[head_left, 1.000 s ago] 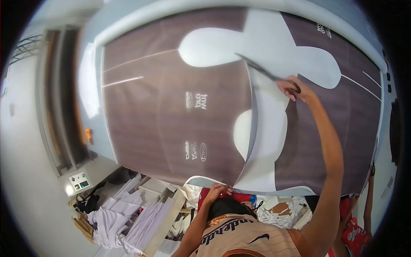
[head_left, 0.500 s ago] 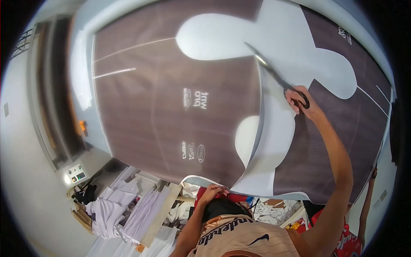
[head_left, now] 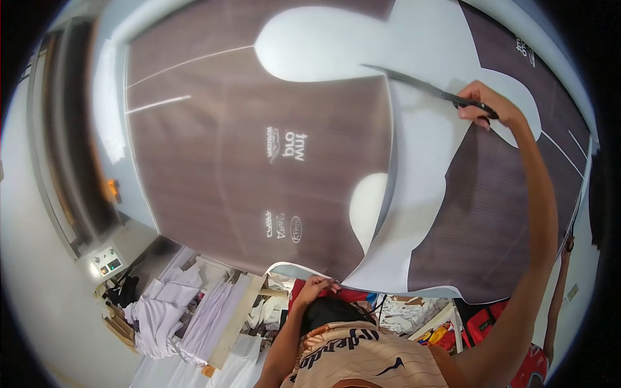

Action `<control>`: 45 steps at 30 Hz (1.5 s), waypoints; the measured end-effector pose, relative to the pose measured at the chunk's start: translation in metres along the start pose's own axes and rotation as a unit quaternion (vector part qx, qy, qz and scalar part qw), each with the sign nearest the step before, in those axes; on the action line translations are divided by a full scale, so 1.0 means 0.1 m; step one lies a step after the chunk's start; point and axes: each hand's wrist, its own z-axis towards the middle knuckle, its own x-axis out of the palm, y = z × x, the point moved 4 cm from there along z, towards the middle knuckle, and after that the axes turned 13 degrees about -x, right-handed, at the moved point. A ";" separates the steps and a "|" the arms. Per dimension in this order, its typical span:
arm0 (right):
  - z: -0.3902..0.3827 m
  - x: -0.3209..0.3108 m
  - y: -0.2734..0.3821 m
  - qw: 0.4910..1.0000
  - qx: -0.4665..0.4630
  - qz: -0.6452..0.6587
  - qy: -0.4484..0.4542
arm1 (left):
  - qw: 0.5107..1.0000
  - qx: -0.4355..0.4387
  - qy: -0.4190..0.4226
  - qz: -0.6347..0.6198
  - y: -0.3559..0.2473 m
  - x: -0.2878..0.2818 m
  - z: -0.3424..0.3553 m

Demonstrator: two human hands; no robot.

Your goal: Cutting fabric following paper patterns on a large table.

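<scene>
My right hand (head_left: 484, 105) grips the black handles of a pair of large scissors (head_left: 415, 83). Their long blades point left, lying at the top right corner of a brown printed garment panel (head_left: 213, 155). This panel is part of a big brown and white sheet (head_left: 424, 194), whether fabric or paper I cannot tell. A cut edge runs down the panel's right side, curling slightly off the white area. At the sheet's near edge, my left hand (head_left: 317, 288) pinches the panel's lower corner between its fingers. Another brown panel (head_left: 479, 220) lies to the right.
The sheet covers a pale table (head_left: 110, 139) with an orange tool (head_left: 114, 191) at its left. Beyond stands a long roller machine with a control box (head_left: 107, 262). Folded white cloth (head_left: 165, 307) is piled below left. A co-worker's arm (head_left: 557, 304) reaches in at the right.
My right hand has moved up and to the right, swinging the scissors flatter, with their blades now across the panel's top corner. My left hand stays at the near edge.
</scene>
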 end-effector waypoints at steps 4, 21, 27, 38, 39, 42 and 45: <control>0.19 -0.31 0.09 0.998 0.021 -0.055 0.031 | 1.000 -0.003 -0.010 0.003 0.05 -0.06 0.06; 0.60 -0.44 0.25 0.992 0.064 -0.042 0.105 | 1.000 -0.005 -0.013 0.005 0.06 -0.15 0.06; 0.68 -0.33 0.42 0.993 0.040 -0.050 0.098 | 1.000 0.004 -0.012 -0.029 0.08 -0.11 0.06; 0.86 0.06 0.72 0.995 0.021 -0.057 0.082 | 0.999 0.030 -0.011 -0.018 0.09 0.01 -0.04; 0.85 0.11 0.73 0.995 0.019 -0.062 0.072 | 0.999 0.029 -0.011 -0.019 0.10 0.02 -0.05; 0.91 0.28 0.81 0.997 0.013 -0.032 0.064 | 0.999 0.030 -0.019 -0.019 0.15 0.00 -0.09; 1.01 0.44 0.86 0.998 -0.007 -0.034 0.056 | 0.999 0.033 -0.017 -0.022 0.10 -0.01 -0.10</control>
